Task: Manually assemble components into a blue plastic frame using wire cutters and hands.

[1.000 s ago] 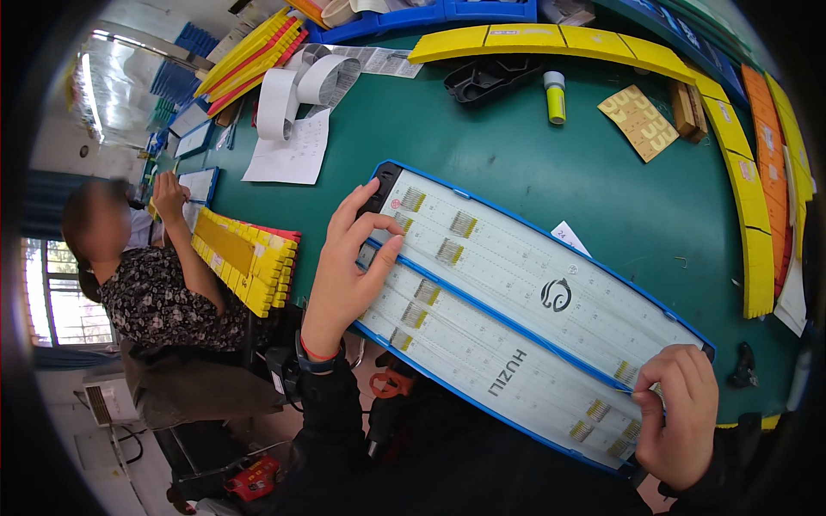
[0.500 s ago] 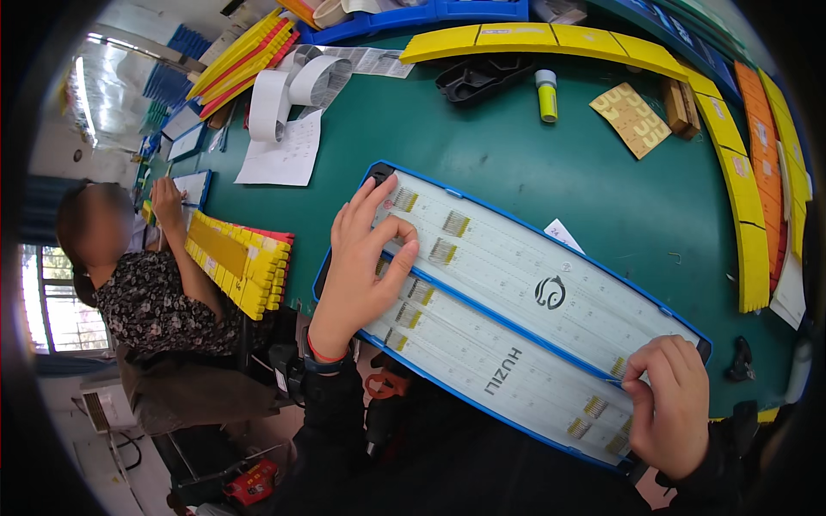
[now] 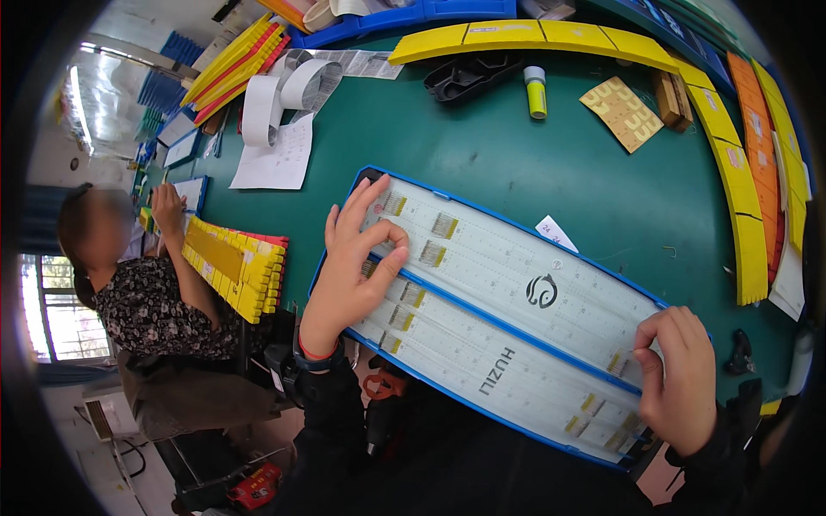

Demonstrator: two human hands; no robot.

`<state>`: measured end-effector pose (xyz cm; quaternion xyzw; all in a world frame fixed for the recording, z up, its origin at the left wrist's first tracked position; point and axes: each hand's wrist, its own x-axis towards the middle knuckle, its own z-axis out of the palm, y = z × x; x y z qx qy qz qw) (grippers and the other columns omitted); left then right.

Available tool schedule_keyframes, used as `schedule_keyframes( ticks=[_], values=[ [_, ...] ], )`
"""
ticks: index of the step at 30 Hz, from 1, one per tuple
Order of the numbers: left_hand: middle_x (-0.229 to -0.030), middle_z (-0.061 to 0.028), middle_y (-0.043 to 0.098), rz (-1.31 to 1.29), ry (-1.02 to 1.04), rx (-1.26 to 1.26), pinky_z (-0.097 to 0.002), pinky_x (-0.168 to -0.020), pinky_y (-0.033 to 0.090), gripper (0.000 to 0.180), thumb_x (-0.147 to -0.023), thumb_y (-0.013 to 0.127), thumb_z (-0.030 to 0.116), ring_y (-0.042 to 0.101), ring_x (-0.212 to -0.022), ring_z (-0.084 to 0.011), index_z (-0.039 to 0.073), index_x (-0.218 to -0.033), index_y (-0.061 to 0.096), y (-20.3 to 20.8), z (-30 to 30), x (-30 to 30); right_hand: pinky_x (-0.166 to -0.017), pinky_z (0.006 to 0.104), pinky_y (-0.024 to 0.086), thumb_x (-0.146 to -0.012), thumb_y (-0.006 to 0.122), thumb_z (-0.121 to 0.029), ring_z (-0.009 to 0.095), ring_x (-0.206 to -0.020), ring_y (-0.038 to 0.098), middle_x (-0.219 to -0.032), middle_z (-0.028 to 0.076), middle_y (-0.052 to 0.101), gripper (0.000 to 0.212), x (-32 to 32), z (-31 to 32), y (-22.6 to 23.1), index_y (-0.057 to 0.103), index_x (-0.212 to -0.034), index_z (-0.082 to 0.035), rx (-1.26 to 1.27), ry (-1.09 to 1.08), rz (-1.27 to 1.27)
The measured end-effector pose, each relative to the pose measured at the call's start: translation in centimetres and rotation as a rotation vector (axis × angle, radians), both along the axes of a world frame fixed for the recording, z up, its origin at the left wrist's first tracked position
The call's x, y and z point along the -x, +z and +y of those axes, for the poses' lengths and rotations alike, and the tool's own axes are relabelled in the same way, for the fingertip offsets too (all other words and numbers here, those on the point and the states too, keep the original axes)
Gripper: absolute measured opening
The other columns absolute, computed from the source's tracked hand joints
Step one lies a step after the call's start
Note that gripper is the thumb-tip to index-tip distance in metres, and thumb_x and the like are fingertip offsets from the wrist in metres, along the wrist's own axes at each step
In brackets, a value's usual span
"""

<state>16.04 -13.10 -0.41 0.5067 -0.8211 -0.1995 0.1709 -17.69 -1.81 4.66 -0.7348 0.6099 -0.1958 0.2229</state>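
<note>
A long, flat case (image 3: 482, 335) with a blue rim and white panels lies aslant before me. Small comb-like bundles of thin dark strands with yellow ends (image 3: 444, 225) sit near both its ends. My left hand (image 3: 357, 258) is over the case's left end, thumb and forefinger tips pinched together, other fingers stretched toward the far corner. Anything in that pinch is too fine to see. At the right end, my right hand (image 3: 678, 374) is closed, thumb and forefinger together beside a bundle (image 3: 618, 361). What it holds, if anything, cannot be made out.
Yellow foam strips (image 3: 516, 36) curve along the table's back and right. A yellow-capped tube (image 3: 535, 93), a yellow card (image 3: 621, 113), wooden blocks (image 3: 671, 99) and white paper (image 3: 280, 155) lie beyond the case. At left sits another person (image 3: 163, 301) near stacked yellow foam pieces (image 3: 232, 267).
My right hand has risen slightly away from the case's middle bar, toward its far edge. My left hand stays over the left end. The view has shifted a little.
</note>
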Motion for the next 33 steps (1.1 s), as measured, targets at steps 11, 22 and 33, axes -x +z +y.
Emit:
schedule_keyframes(
  ticks=[11, 22, 33],
  values=[
    [-0.148, -0.0116, 0.036, -0.034, 0.061, -0.03, -0.0605, -0.111, 0.006, 0.018, -0.076, 0.073, 0.023, 0.024, -0.141, -0.0358, 0.013, -0.079, 0.059, 0.5, 0.2, 0.4, -0.067, 0.0376, 0.037, -0.069, 0.058, 0.008, 0.031, -0.074, 0.05, -0.077, 0.011, 0.051, 0.018, 0.2, 0.6, -0.2, 0.049, -0.08, -0.003, -0.028, -0.006, -0.007],
    [-0.139, -0.0159, 0.048, 0.121, -0.097, -0.046, -0.0543, -0.112, 0.017, 0.023, -0.083, 0.062, 0.014, 0.035, -0.136, -0.0382, 0.006, -0.105, 0.06, 2.9, 7.7, 9.5, -0.068, 0.037, 0.041, -0.067, 0.06, 0.005, 0.03, -0.077, 0.051, -0.078, 0.011, 0.052, 0.019, 0.5, 1.2, -2.1, 0.052, -0.083, -0.003, -0.018, -0.007, 0.075],
    [-0.138, -0.0155, 0.049, 0.102, -0.312, -0.139, -0.0464, -0.107, 0.031, 0.044, -0.087, 0.063, 0.029, 0.043, -0.13, -0.0333, 0.002, -0.121, 0.055, 0.8, 12.0, 15.5, -0.07, 0.0375, 0.041, -0.065, 0.06, 0.006, 0.029, -0.079, 0.052, -0.078, 0.008, 0.051, 0.021, -0.3, 1.6, -1.7, 0.052, -0.081, -0.005, -0.01, 0.001, 0.195]
  ],
)
